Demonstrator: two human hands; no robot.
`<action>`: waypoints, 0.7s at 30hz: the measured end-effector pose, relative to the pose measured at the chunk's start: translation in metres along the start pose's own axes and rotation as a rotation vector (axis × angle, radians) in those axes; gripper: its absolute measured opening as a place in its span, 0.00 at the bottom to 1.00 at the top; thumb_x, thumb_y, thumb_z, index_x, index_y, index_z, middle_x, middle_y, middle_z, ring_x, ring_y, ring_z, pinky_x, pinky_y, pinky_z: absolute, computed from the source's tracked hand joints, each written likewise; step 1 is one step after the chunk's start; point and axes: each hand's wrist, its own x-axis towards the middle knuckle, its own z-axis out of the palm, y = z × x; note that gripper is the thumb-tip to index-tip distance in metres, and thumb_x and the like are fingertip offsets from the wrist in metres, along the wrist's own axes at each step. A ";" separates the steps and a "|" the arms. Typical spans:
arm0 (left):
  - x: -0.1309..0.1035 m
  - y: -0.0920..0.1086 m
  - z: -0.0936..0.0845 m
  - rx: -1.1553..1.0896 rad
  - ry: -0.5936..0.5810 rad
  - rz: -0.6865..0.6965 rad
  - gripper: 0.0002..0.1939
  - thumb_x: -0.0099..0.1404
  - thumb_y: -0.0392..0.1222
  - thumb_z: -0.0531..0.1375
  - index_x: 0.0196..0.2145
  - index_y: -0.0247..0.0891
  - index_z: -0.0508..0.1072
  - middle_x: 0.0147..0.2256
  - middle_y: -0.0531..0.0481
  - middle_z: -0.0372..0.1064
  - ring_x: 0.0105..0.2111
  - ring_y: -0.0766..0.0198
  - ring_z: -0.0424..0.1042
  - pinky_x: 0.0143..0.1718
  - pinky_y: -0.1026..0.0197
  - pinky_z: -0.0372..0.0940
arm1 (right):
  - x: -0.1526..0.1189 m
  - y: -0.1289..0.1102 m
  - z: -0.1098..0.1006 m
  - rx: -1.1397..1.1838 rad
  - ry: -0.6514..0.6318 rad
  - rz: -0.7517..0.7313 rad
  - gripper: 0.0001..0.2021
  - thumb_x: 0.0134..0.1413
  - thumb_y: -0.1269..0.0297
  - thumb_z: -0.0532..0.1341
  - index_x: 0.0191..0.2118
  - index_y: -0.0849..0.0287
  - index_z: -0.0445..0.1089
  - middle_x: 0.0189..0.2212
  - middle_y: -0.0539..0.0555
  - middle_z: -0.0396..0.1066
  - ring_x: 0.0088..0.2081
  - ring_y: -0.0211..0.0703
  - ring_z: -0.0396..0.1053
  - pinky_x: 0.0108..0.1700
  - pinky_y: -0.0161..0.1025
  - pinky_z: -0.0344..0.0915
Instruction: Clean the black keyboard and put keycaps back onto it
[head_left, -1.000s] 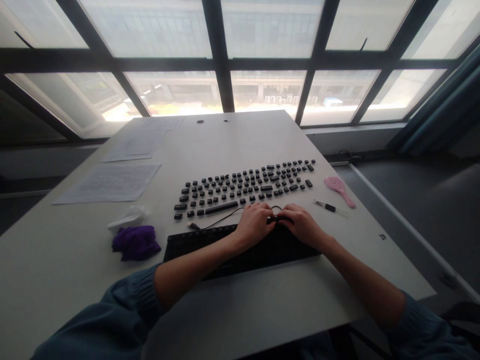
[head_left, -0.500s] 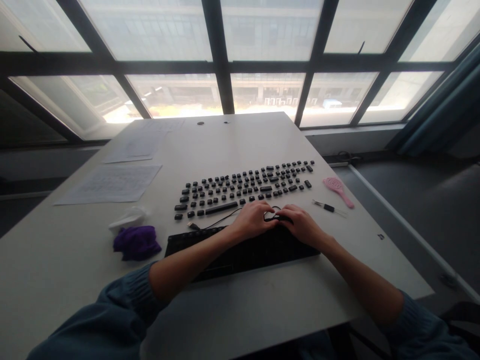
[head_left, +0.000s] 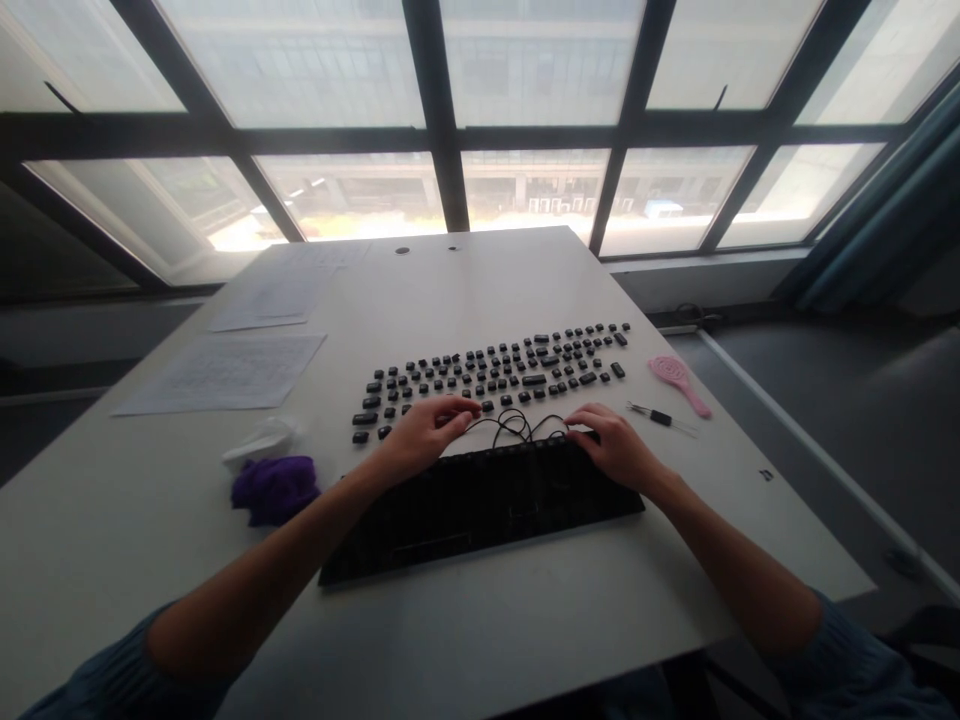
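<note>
A black keyboard base [head_left: 495,510] lies on the table in front of me, slightly slanted. Its thin black cable [head_left: 517,424] forms loose loops along the far edge. My left hand [head_left: 429,436] is over the base's far left part, thumb and fingers closed around the cable left of the loops. At the right end of the loops, my right hand [head_left: 616,446] has its fingertips together on the cable, close to the base's far edge. The cable's USB plug is hidden behind my left hand. Beyond both hands, loose black keycaps [head_left: 533,380] lie in rows.
A pink hairbrush [head_left: 679,384] and a keycap puller [head_left: 660,416] lie at the right. On the left are a purple cloth [head_left: 276,490], a crumpled white item [head_left: 262,442] and printed papers [head_left: 225,372]. Windows stand beyond the white table [head_left: 465,285].
My hands have moved apart, the left one well to the left. The cable, bunched between them before, now spreads in loops. More of the base shows.
</note>
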 end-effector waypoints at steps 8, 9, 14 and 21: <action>-0.056 -0.018 -0.028 -0.249 -0.057 -0.194 0.14 0.66 0.50 0.61 0.45 0.44 0.81 0.45 0.46 0.79 0.46 0.54 0.77 0.47 0.55 0.71 | 0.001 -0.006 -0.010 -0.015 0.074 0.014 0.08 0.66 0.64 0.60 0.45 0.56 0.76 0.43 0.57 0.76 0.46 0.52 0.73 0.51 0.51 0.70; -0.061 -0.021 -0.031 -0.284 -0.061 -0.209 0.14 0.66 0.50 0.62 0.45 0.44 0.81 0.45 0.46 0.79 0.45 0.54 0.77 0.47 0.56 0.71 | 0.001 -0.007 -0.010 -0.020 0.079 0.011 0.08 0.66 0.64 0.60 0.45 0.56 0.76 0.43 0.57 0.76 0.46 0.52 0.73 0.51 0.51 0.70; -0.078 -0.040 -0.044 -0.440 -0.063 -0.270 0.13 0.65 0.49 0.64 0.45 0.43 0.81 0.45 0.45 0.79 0.45 0.56 0.76 0.45 0.59 0.70 | 0.000 -0.012 -0.009 -0.054 0.090 -0.007 0.08 0.66 0.63 0.60 0.44 0.56 0.76 0.43 0.57 0.76 0.46 0.52 0.73 0.51 0.50 0.70; -0.089 -0.058 -0.060 -0.614 0.017 -0.359 0.13 0.61 0.46 0.68 0.42 0.39 0.81 0.42 0.43 0.79 0.41 0.59 0.77 0.41 0.61 0.71 | -0.002 -0.032 -0.004 -0.088 0.101 -0.031 0.08 0.66 0.62 0.60 0.44 0.56 0.75 0.43 0.57 0.75 0.46 0.51 0.73 0.50 0.49 0.71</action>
